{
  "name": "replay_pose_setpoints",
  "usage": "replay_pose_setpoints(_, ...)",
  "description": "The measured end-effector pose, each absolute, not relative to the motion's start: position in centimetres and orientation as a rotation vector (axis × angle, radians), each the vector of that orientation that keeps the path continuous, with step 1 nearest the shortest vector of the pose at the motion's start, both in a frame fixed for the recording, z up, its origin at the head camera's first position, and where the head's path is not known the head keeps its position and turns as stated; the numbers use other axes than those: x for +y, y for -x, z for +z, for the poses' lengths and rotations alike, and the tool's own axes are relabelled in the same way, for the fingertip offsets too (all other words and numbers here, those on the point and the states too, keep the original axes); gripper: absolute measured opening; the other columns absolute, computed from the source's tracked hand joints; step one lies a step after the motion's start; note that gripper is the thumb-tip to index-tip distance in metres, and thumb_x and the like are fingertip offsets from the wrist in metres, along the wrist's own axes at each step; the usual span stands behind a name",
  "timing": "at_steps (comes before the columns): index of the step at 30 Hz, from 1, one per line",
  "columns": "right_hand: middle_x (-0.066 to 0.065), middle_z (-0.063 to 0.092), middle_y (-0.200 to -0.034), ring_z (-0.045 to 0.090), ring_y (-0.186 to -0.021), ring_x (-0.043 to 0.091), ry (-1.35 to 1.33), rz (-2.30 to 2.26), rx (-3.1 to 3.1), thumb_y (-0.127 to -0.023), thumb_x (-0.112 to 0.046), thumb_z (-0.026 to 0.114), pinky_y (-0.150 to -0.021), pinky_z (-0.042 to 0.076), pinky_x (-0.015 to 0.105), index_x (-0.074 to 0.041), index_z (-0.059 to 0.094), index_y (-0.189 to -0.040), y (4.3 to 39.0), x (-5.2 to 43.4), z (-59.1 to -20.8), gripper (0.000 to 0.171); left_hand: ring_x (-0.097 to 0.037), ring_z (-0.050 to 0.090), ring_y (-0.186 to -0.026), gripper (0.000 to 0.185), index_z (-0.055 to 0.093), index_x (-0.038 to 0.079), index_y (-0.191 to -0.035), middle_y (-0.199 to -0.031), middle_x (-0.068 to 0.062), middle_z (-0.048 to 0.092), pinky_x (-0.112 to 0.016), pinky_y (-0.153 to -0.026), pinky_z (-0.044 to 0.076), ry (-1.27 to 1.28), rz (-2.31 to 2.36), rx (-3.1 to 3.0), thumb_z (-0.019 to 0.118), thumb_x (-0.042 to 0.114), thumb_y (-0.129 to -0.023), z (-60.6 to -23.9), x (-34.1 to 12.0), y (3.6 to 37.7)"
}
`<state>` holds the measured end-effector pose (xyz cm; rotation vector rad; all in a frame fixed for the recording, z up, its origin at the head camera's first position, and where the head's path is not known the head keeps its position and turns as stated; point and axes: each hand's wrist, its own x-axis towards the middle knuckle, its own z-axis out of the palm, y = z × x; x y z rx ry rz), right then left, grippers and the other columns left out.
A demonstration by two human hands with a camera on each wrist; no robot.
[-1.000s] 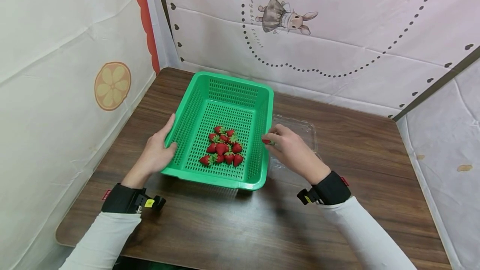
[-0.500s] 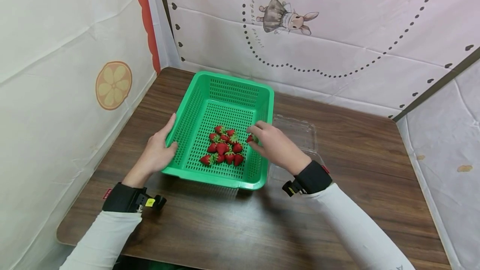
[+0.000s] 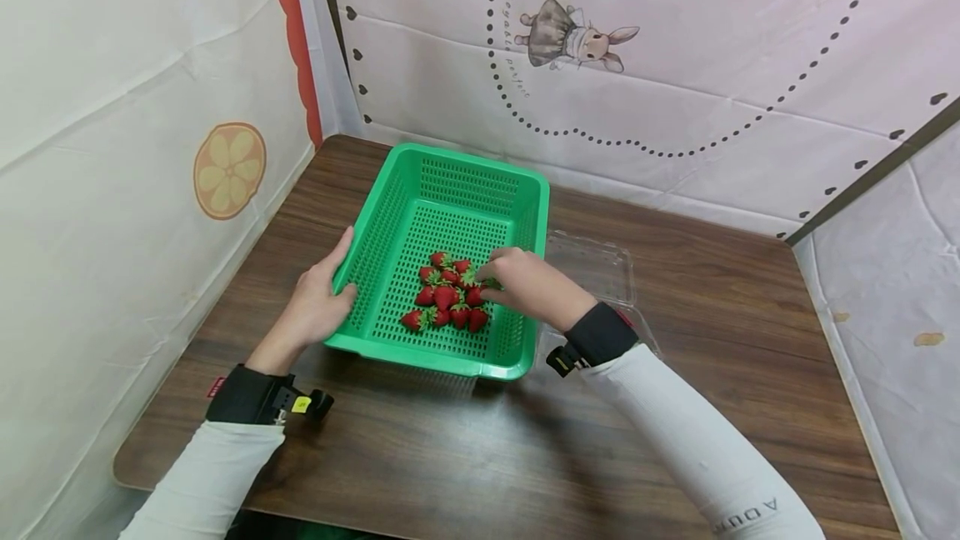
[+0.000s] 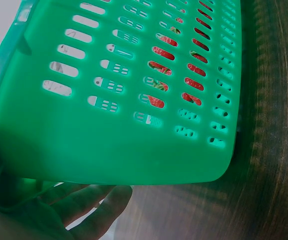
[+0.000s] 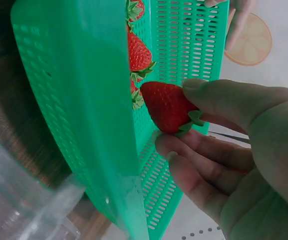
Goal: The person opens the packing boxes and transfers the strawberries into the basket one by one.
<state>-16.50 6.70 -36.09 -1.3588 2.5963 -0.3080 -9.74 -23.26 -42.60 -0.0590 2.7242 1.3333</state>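
My left hand [image 3: 313,305] grips the left rim of a green perforated plastic basket [image 3: 468,158], its thumb over the inner side. In the left wrist view, fingers [image 4: 101,210] show below the basket wall. My right hand [image 3: 531,283] is over the basket's right part. It pinches a red strawberry [image 5: 166,106] with green leaves between thumb and fingertips, clearest in the right wrist view. Several more strawberries [image 3: 445,298] lie in a cluster on the basket floor, just left of that hand. In the head view, the held strawberry is mostly hidden by the fingers.
A clear plastic clamshell box [image 3: 592,267] lies on the brown wooden table [image 3: 720,307] right of the basket, partly under the right forearm. Cloth-covered walls [image 3: 675,65] rise behind the table and at both sides.
My right hand has moved left from beside the basket's right rim to over the strawberries, carrying one strawberry. My left hand keeps its grip on the rim.
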Motion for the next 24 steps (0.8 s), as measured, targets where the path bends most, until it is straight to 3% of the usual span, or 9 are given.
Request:
replay_pose_setpoints(11,0.004,0.066,-0.082,0.056,-0.073,0.014,1.338,-0.243,2.481,-0.096,-0.014,0.058,-0.069,0.044,0.028,-0.01,0.073,-0.089,17.7,4.8,-36.1,0.017,-0.035,0.055,-0.097,0.082,-0.001,0.034,-0.155,-0.156,-0.024,0.026,-0.034,-0.072,0.043,0.044,1.346,2.733,0.044,0.003,-0.094,-42.6,-23.2,9.8)
replay_pose_setpoints(18,0.008,0.073,-0.106,0.068,-0.093,0.017,1.218,-0.158,2.448,-0.092,-0.013,0.065,-0.08,0.053,0.029,-0.006,0.073,-0.112,18.1,3.9,-36.2,0.023,-0.035,0.054,-0.102,0.081,-0.001,0.034,-0.154,-0.157,-0.022,0.024,-0.036,-0.076,0.042,0.048,1.349,2.726,0.044,0.004,-0.094,-42.8,-23.2,9.8)
replay_pose_setpoints(21,0.008,0.073,-0.107,0.068,-0.094,0.017,1.188,-0.167,2.447,-0.09,-0.008,0.067,-0.08,0.054,0.029,-0.005,0.073,-0.11,18.3,3.6,-36.4,0.022,-0.034,0.056,-0.096,0.081,-0.001,0.034,-0.154,-0.157,-0.022,0.025,-0.036,-0.075,0.042,0.045,1.349,2.727,0.044,0.004,-0.094,-42.8,-23.2,9.7)
replay_pose_setpoints(22,0.006,0.072,-0.097,0.066,-0.086,0.015,1.183,-0.176,2.441,-0.089,-0.005,0.066,-0.075,0.052,0.027,-0.005,0.074,-0.101,18.3,3.5,-36.6,0.015,-0.033,0.056,-0.093,0.081,-0.001,0.034,-0.155,-0.157,-0.023,0.025,-0.036,-0.074,0.042,0.045,1.349,2.728,0.044,0.004,-0.094,-42.8,-23.2,9.7)
replay_pose_setpoints(24,0.006,0.071,-0.095,0.063,-0.084,0.015,1.174,-0.185,2.418,-0.088,0.0,0.065,-0.073,0.05,0.026,-0.005,0.074,-0.099,18.4,3.3,-36.7,0.015,-0.032,0.057,-0.089,0.081,-0.001,0.034,-0.154,-0.157,-0.023,0.026,-0.035,-0.073,0.043,0.046,1.344,2.732,0.044,0.004,-0.094,-42.9,-23.2,9.7)
